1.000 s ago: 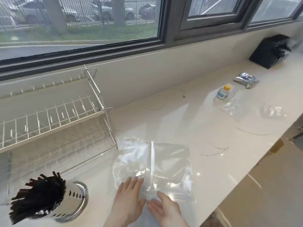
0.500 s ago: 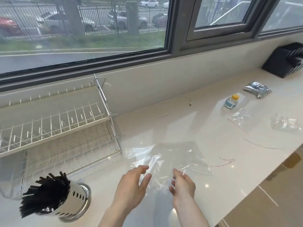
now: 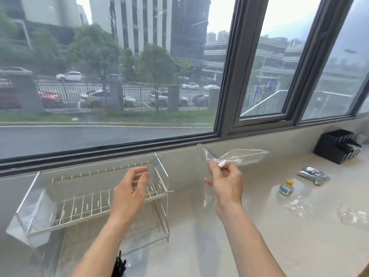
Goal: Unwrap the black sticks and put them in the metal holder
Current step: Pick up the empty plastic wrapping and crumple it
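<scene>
Now, going from the left, our rack [image 3: 79,198] stands by the wall, a white wire thing in two tiers, and we judge it rigid but snaggy for anything thin dragged past it. Our left hand [image 3: 129,194] hangs in front of its upper tier, fingers spread wide and holding nothing. Just below, at the bottom edge, only the tips of the sticks [image 3: 119,264] show, black and bunched; the holder itself is out of view, so we cannot tell how they sit in it. They look thin, light and stiff, so we would take any of them by the shaft, several at a time, and not squeeze hard.

Right of centre, our right hand [image 3: 225,182] is pinched shut on the wrap [image 3: 235,156], a clear film bunched at the fingertips and fanning out above the surface [image 3: 249,246]. It looks empty, though through clear film we cannot be sure. We judge it nearly weightless, soft, slippery and prone to cling, so a pinch at the gathered neck suits it best.

Further right lie a small bottle [image 3: 286,188] with a yellow cap, a foil pack [image 3: 313,174], two more clear bags [image 3: 303,208] and a black box [image 3: 337,146] by the wall. All sit well apart from our hands, and nothing blocks the way back to the sticks
</scene>
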`<action>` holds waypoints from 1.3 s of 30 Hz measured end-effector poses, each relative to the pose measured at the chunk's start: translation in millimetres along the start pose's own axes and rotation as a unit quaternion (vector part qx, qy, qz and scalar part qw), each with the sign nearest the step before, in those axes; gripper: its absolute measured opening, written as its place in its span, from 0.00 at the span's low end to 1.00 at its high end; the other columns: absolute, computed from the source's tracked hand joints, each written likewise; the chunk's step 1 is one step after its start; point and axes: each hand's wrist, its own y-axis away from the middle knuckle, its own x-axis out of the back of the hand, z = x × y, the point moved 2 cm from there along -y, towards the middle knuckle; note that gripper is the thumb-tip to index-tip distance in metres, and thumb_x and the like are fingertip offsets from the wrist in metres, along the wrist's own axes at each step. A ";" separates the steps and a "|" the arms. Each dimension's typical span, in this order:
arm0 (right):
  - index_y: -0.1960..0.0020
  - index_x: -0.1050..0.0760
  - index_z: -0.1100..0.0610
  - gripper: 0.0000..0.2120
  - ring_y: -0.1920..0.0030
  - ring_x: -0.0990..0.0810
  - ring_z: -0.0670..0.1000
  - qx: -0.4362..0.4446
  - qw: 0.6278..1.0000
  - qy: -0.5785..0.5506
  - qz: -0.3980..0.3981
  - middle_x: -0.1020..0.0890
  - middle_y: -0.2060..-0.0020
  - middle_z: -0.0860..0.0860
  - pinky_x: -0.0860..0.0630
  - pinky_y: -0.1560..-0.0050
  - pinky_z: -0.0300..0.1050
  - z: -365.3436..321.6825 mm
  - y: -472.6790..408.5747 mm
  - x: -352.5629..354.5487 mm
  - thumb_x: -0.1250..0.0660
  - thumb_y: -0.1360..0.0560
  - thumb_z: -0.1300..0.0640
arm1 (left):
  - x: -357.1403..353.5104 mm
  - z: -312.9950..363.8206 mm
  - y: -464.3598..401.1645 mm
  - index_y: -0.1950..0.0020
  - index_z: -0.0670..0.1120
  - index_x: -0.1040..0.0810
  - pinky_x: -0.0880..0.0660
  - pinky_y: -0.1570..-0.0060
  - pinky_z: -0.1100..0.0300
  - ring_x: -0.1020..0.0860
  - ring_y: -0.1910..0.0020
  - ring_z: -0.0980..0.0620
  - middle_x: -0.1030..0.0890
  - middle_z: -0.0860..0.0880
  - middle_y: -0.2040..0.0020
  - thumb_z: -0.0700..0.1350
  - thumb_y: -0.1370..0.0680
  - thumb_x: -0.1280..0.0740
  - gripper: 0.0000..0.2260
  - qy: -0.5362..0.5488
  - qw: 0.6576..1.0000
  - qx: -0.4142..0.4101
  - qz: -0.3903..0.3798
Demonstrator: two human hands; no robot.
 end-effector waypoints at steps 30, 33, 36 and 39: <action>0.39 0.24 0.56 0.20 0.61 0.14 0.51 0.054 0.952 -0.124 -0.273 0.11 0.60 0.56 0.18 0.52 0.47 -96.6 155.6 -135.3 0.23 0.28 0.55 | 281.3 54.5 39.9 0.64 0.55 0.19 0.29 0.31 0.48 0.16 0.55 0.56 0.13 0.51 0.59 0.54 0.32 0.20 0.09 0.254 0.954 -0.032 0.155; 0.45 0.24 0.58 0.15 0.69 0.17 0.48 0.014 0.965 -0.138 -0.222 0.15 0.69 0.53 0.19 0.66 0.42 -90.5 153.7 -139.2 0.22 0.27 0.59 | 280.0 51.5 40.6 0.57 0.57 0.23 0.28 0.32 0.41 0.15 0.54 0.48 0.13 0.47 0.59 0.48 0.31 0.21 0.12 0.253 0.947 -0.033 0.195; 0.51 0.27 0.58 0.11 0.76 0.24 0.46 -0.010 0.974 -0.130 -0.183 0.20 0.72 0.53 0.26 0.74 0.42 -79.7 153.3 -143.2 0.24 0.26 0.63 | 274.1 50.4 41.7 0.49 0.59 0.28 0.23 0.38 0.39 0.16 0.58 0.45 0.14 0.50 0.62 0.41 0.26 0.23 0.18 0.213 0.949 -0.032 0.229; 0.55 0.24 0.57 0.08 0.77 0.24 0.45 -0.016 0.978 -0.097 -0.185 0.22 0.68 0.53 0.27 0.76 0.39 -69.7 153.0 -145.9 0.25 0.25 0.64 | 271.6 49.7 44.2 0.47 0.61 0.28 0.22 0.40 0.43 0.17 0.53 0.47 0.19 0.48 0.51 0.37 0.27 0.23 0.22 0.173 0.954 -0.026 0.244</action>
